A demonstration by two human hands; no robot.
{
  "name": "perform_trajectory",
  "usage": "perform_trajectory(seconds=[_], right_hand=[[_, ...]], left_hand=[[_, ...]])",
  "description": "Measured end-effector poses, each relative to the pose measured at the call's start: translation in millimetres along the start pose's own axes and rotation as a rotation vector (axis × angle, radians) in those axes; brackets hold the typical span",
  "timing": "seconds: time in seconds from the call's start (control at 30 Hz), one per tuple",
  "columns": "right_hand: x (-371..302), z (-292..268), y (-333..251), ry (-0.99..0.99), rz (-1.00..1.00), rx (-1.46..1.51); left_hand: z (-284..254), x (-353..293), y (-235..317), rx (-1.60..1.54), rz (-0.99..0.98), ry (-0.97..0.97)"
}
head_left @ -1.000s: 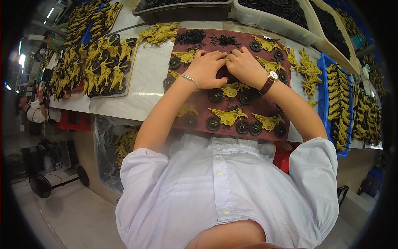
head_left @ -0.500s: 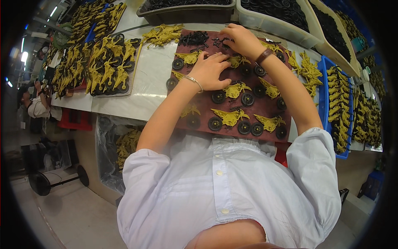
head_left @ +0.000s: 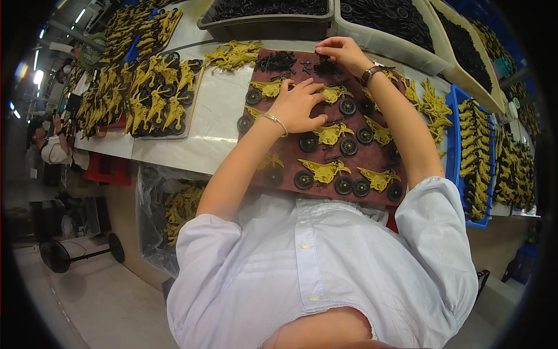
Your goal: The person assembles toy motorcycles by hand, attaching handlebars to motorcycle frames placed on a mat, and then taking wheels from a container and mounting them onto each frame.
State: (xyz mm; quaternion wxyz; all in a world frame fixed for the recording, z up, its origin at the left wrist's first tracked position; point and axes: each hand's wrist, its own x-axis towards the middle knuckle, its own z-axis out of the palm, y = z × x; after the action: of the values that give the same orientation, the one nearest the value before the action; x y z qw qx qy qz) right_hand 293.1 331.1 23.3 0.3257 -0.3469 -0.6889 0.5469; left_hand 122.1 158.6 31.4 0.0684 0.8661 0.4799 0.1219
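My left hand (head_left: 299,106) lies palm down with fingers apart over the maroon mat (head_left: 285,152), its fingertips near a yellow toy motorcycle body (head_left: 333,95). My right hand (head_left: 344,53) is raised at the mat's far edge, thumb and fingers pinched on a small dark part whose shape is mostly hidden. Beneath it lies a heap of small black parts (head_left: 326,70); a bigger black heap (head_left: 275,61) sits to its left. Several yellow motorcycle bodies, such as one at the near edge (head_left: 323,171), lie in rows with black wheels (head_left: 303,179) beside them.
Bins of black parts, one grey (head_left: 264,24) and one white (head_left: 401,43), line the back. Loose yellow bodies (head_left: 233,56) lie beyond the mat. Left stands a board of wheeled toys (head_left: 160,99); right, a blue tray (head_left: 455,136) of yellow pieces. Another person (head_left: 55,148) is far left.
My right hand has lifted slightly from the black heap, its fingers now pinched together. My left hand has shifted a little right and down across the mat. The view has moved slightly.
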Motion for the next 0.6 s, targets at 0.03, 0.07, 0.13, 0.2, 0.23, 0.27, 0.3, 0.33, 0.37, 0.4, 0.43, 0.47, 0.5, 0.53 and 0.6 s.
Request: perform_trajectory(seconds=[0.03, 0.07, 0.13, 0.2, 0.23, 0.27, 0.3, 0.33, 0.37, 0.4, 0.43, 0.47, 0.5, 0.53, 0.6], right_hand=[[-1.6, -1.7, 0.2, 0.034, 0.114, 0.275], [-5.8, -3.0, 1.7, 0.049, 0.104, 0.548], [-12.0, -10.1, 4.6, 0.021, 0.184, 0.804], [-22.8, -1.1, -9.3, 0.077, 0.289, 1.13], [-27.5, -2.7, -9.8, 0.086, 0.285, 1.128], [-31.5, -5.4, -9.3, 0.013, 0.335, 1.27], [-35.8, -5.6, -10.9, -0.066, 0.385, 1.412], [-40.2, -1.8, -11.6, -0.032, 0.385, 1.464], [-45.4, -1.3, -12.2, -0.023, 0.38, 1.463], [-50.6, -1.4, -13.3, -0.058, 0.374, 1.491], [-56.3, -1.3, -14.3, -0.092, 0.366, 1.517], [-62.8, -1.2, -15.5, -0.108, 0.371, 1.48], [-70.6, -0.9, -20.5, -0.1, 0.368, 1.479], [-78.8, -0.8, -26.2, -0.072, 0.33, 1.385], [-94.1, -3.0, -30.8, 0.003, 0.229, 1.181]], left_hand=[[0.9, 0.9, -0.8, -0.028, -0.004, 0.016], [1.1, 2.2, -1.5, -0.057, -0.007, 0.032], [-2.4, 5.9, -4.3, -0.117, -0.015, 0.047], [-5.5, 9.1, -4.9, -0.179, -0.044, 0.136], [-8.7, 13.1, -4.1, -0.182, -0.035, 0.135], [-12.1, 18.4, -4.3, -0.287, -0.066, 0.204], [-15.0, 23.1, -3.9, -0.392, -0.099, 0.271], [-17.5, 28.1, -1.0, -0.379, -0.078, 0.36], [-16.9, 34.4, 1.0, -0.383, -0.07, 0.357], [-17.2, 41.7, 4.9, -0.684, -0.151, 0.387], [-17.6, 47.5, 9.4, -0.987, -0.233, 0.409], [-18.9, 52.1, 13.7, -1.086, -0.257, 0.409], [-16.3, 56.7, 16.0, -1.09, -0.252, 0.404], [-13.2, 62.2, 17.3, -1.162, -0.211, 0.452], [-10.5, 69.7, 23.0, -1.239, -0.162, 0.492]])
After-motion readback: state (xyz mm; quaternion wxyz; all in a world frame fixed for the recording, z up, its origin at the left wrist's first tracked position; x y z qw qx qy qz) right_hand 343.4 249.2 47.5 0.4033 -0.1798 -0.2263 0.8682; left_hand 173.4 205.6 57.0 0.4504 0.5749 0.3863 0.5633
